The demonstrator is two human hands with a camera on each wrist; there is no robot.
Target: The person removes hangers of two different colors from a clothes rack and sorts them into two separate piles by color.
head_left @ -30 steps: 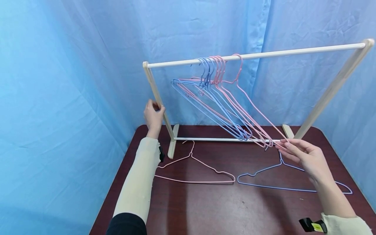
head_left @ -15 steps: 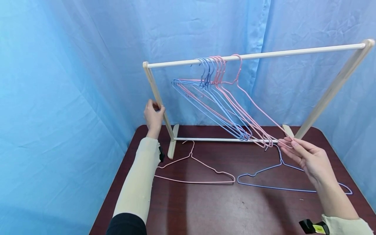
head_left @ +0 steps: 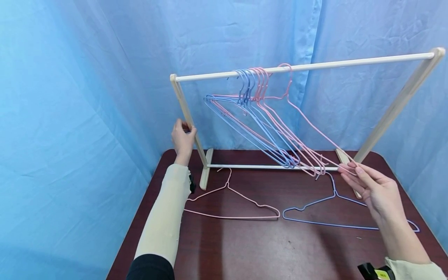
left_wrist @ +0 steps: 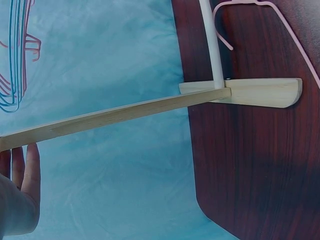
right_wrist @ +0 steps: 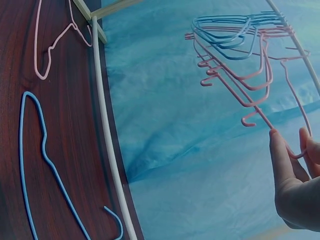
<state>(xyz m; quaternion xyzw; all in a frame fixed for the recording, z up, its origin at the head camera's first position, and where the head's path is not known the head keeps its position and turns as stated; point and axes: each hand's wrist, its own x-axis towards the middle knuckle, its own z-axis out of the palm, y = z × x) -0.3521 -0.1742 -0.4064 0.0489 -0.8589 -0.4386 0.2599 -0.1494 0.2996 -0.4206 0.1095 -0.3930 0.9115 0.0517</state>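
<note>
My right hand [head_left: 379, 190] pinches the near lower corner of a pink hanger [head_left: 309, 123], with the thumb on one side and fingers on the other. That hanger's hook is over the top bar [head_left: 350, 62], a little apart from the others. My left hand [head_left: 183, 140] grips the wooden left upright [head_left: 182, 102] of the rack; in the left wrist view only some of its fingers [left_wrist: 32, 170] show against the wood. Left of the held hanger, several blue hangers [head_left: 245, 83] and pink hangers [head_left: 260, 83] hang bunched on the bar.
A loose pink hanger [head_left: 232, 216] and a loose blue hanger [head_left: 325, 223] lie on the dark wooden table [head_left: 252, 252]. The rack's lower white bar [head_left: 241, 166] runs between its feet. A blue curtain [head_left: 122, 77] stands behind and at the sides.
My right hand has moved a short way right with the pink hanger's corner. The hanger's hook has shifted slightly right along the bar. My left hand has stayed on the upright.
</note>
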